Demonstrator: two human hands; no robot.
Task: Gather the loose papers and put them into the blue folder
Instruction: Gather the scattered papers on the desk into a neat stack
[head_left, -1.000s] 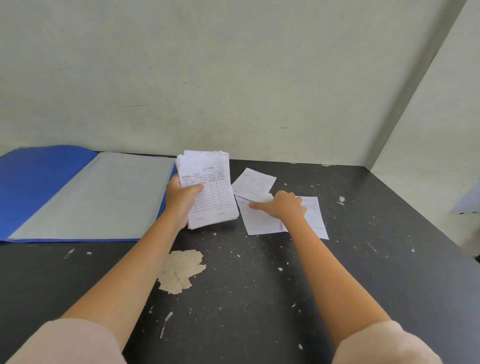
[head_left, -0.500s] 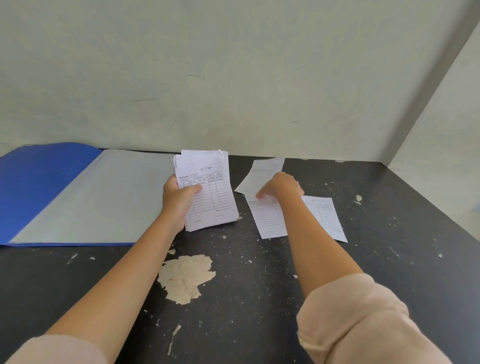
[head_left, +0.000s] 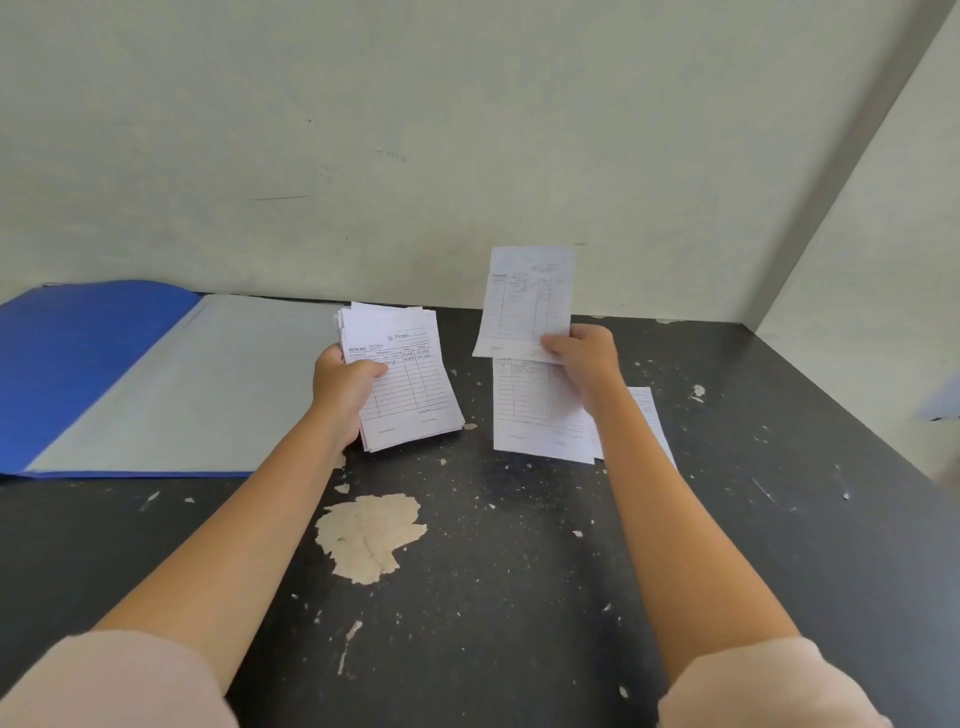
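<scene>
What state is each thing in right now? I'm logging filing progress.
blue folder: open, flat on table, no loose papers inside.
paper stack: held by left hand.
single sheet: lifted by right hand.
two sheets: lying flat on table, overlapping.

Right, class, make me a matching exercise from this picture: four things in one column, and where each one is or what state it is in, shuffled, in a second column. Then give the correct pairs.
Things
1. blue folder
2. stack of papers
3. single sheet
4. two sheets

Places or states
A. lifted upright off the table in the right hand
B. lying flat on the black table, under the right forearm
C. lying open at the far left of the table
D. gripped in the left hand, beside the folder

Pairs: 1-C, 2-D, 3-A, 4-B
</scene>
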